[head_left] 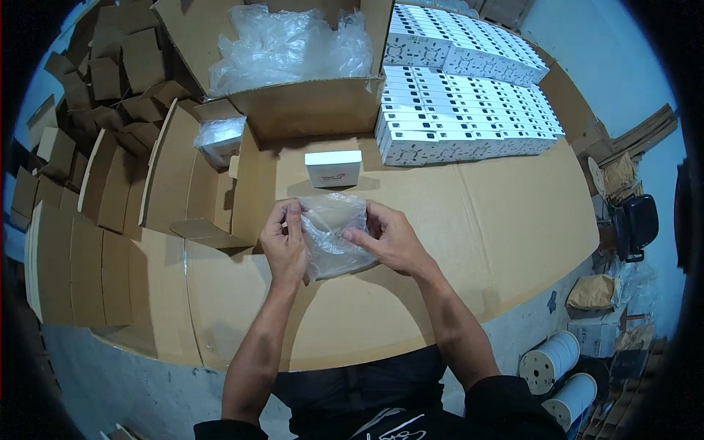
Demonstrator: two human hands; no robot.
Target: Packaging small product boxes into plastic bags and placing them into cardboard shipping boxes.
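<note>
You see soft, even light from above. Your hands cast faint shadows on the flat brown cardboard sheet (469, 213). The edges bend and go dark.

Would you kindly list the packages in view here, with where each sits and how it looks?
Clear plastic bag: crinkled, held between left hand and right hand.
Small white box: flat, just beyond the hands.
Stacked white boxes: rows, far right.
Open brown carton: far centre, holding clear bags.
Folded brown cartons: left.
</note>
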